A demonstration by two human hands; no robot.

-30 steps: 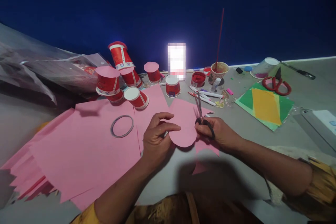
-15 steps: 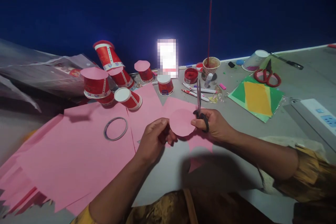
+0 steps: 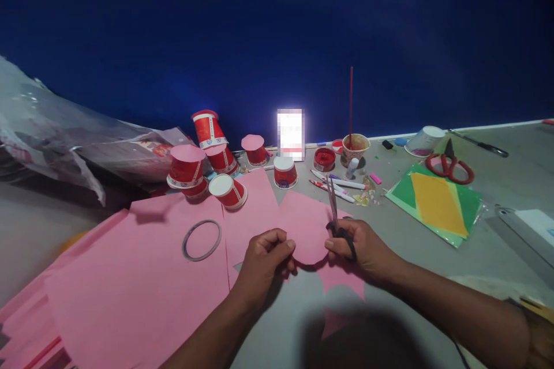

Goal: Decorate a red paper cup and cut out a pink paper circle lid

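Observation:
A pink paper circle [image 3: 310,242] hangs above the table between both hands. My left hand [image 3: 269,255] is closed on its left edge, thumb on top. My right hand [image 3: 362,247] pinches its right edge and also holds black-handled scissors [image 3: 333,199], whose blades point up and away. Under the hands lie pink paper offcuts [image 3: 344,285] with curved cut edges. Large pink sheets [image 3: 142,277] spread to the left, with a grey ring [image 3: 185,247] on them. Beyond stand red paper cups [image 3: 255,155], several topped with pink paper discs.
A paint pot [image 3: 324,159], several markers [image 3: 333,190] and a cup with a red stick [image 3: 355,151] stand at the back. To the right, red-handled scissors [image 3: 462,172] lie by green and yellow paper [image 3: 437,202]. A glowing blurred screen [image 3: 291,132] leans at the wall.
The view has tilted up, so everything sits lower in it. My left thumb now lies over the circle's left edge. My right hand still holds the scissors and the circle.

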